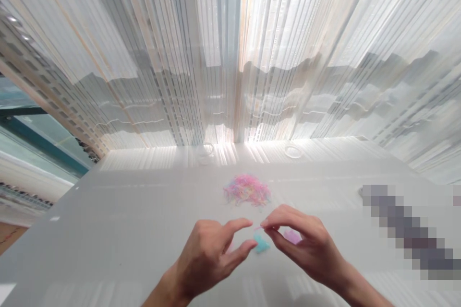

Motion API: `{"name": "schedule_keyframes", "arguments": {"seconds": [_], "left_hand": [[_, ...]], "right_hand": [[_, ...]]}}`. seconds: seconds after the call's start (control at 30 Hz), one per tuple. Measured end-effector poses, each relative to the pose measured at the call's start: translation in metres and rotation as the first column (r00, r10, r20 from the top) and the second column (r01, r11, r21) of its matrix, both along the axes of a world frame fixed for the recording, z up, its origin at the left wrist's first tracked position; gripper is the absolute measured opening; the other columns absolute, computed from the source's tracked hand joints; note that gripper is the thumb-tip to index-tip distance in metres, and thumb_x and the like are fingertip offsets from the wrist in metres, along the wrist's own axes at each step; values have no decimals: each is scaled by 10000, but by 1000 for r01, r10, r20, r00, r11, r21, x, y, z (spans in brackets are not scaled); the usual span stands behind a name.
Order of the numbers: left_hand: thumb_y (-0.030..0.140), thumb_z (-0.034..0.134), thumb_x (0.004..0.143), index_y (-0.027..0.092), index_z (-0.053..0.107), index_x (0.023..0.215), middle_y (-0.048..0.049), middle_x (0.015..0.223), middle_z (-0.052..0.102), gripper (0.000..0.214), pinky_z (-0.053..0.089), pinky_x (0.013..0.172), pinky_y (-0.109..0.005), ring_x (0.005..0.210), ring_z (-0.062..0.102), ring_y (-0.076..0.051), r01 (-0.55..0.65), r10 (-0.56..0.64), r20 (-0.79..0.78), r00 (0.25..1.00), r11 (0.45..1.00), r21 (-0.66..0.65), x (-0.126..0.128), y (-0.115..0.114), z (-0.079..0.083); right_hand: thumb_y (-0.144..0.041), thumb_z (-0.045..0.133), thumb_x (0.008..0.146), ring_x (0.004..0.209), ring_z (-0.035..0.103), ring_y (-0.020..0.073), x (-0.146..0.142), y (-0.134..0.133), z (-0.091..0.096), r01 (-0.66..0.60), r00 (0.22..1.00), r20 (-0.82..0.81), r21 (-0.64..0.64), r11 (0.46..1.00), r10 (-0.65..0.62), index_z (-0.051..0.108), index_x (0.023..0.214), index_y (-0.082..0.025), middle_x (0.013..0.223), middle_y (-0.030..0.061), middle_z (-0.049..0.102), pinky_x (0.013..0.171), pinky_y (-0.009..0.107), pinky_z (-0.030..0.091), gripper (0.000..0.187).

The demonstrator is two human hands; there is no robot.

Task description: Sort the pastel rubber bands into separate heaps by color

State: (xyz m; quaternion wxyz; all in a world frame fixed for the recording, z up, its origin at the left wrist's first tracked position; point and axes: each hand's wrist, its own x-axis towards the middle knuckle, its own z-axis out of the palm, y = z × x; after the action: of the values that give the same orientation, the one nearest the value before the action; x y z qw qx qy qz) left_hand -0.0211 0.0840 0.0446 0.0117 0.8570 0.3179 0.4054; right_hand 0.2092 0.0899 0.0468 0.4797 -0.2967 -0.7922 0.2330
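Thin pink strand, lower centre of frame, one end in right hand, thumb-index pinch. Left hand beside it: thumb and index spread, nothing visible between. Strand looks featherlight, soft, bendy; probably easy to drop, so light fingertip pinch at one end. Material: can't tell. Just below: teal pile; purple pile right of that. Mixed pastel pile above, frame centre. All over white table.
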Motion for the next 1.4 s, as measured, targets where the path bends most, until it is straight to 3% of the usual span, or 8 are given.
{"name": "schedule_keyframes", "arguments": {"seconds": [0.4,0.53,0.77,1.07,1.4], "left_hand": [[213,600,1011,187,703,968,87,493,553,114,337,468,-232,377,451,-73,23,-23,50,998,1000,3,2,-2,-4],[247,616,1007,168,700,1009,84,484,563,115,346,473,-229,375,449,-72,20,-21,56,998,1000,12,2,-3,-2],[168,614,992,185,694,987,66,547,633,82,338,476,-236,396,466,-75,30,-30,42,999,1000,1,0,-4,-2],[150,627,979,183,693,987,71,549,636,75,335,470,-237,385,447,-70,35,-35,37,999,999,0,-2,0,-3],[174,601,997,181,706,995,55,547,651,105,347,460,-233,380,472,-71,39,-39,16,999,999,-4,-3,0,-4]], "right_hand": [[-22,618,911,716,685,148,-5,-8,-8,-53,998,-27,-27,998,52,687,1061,-213,823,24,718,649,261,561,252],[-18,612,903,705,681,149,-5,-8,-8,-28,999,-27,-32,999,27,683,1040,-220,819,19,719,640,260,561,254],[-30,610,916,696,680,149,-5,-9,-6,-38,999,-10,-30,999,37,683,1052,-219,811,19,718,627,261,556,244],[-85,705,897,734,664,179,-2,-3,-15,-16,994,108,120,993,3,664,1093,-182,833,50,711,642,298,560,223],[-54,660,911,687,638,181,-2,-3,-10,-6,994,113,169,986,-13,671,1048,-203,787,46,700,601,305,549,203]]}}
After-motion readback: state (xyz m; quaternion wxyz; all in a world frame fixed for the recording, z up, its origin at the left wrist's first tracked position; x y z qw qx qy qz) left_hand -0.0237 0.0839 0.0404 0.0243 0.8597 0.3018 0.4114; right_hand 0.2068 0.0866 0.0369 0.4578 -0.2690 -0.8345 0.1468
